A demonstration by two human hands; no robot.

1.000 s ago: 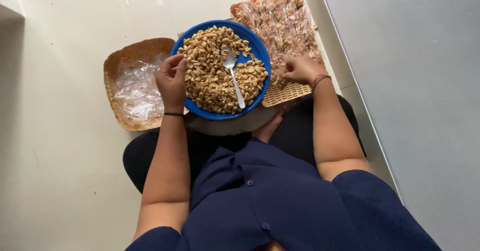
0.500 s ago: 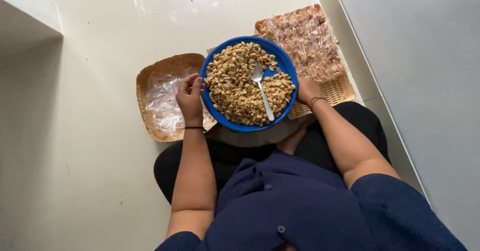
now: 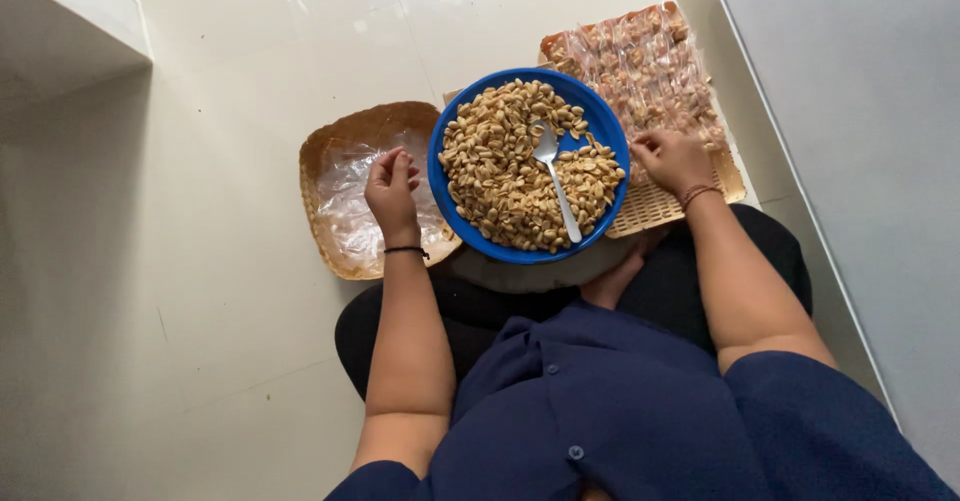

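Now, starting on the left, a bare stretch of the pale tiled floor [image 3: 150,291] runs out to the picture's edge. Next comes a round woven basket [image 3: 330,161] on the floor, and it has crinkly clear plastic bags [image 3: 350,196] lying inside it.

The left hand [image 3: 392,189] hovers over the right rim of that basket, just beside the blue bowl. Its grip is curled shut, with the fingertips pinched together, but I cannot tell if anything small is held in there. Half a second ago this hand sat close against the bowl's rim; now it is lifted a little over the basket side.

In the middle is the big blue bowl [image 3: 445,151], resting on the person's lap. It is full of peanuts [image 3: 500,176], and a metal spoon [image 3: 555,176] lies on top of them with its scoop end pointing away from the person. The spoon has not moved.

To the right, the right hand [image 3: 672,159] rests on a flat woven tray [image 3: 660,206]. Small packed bags of nuts [image 3: 640,61] lie in rows on this tray, filling its far part. The grip is closed in a pinch near the closest packets, as it was a moment ago. I judge a packet is being set down or tidied there.
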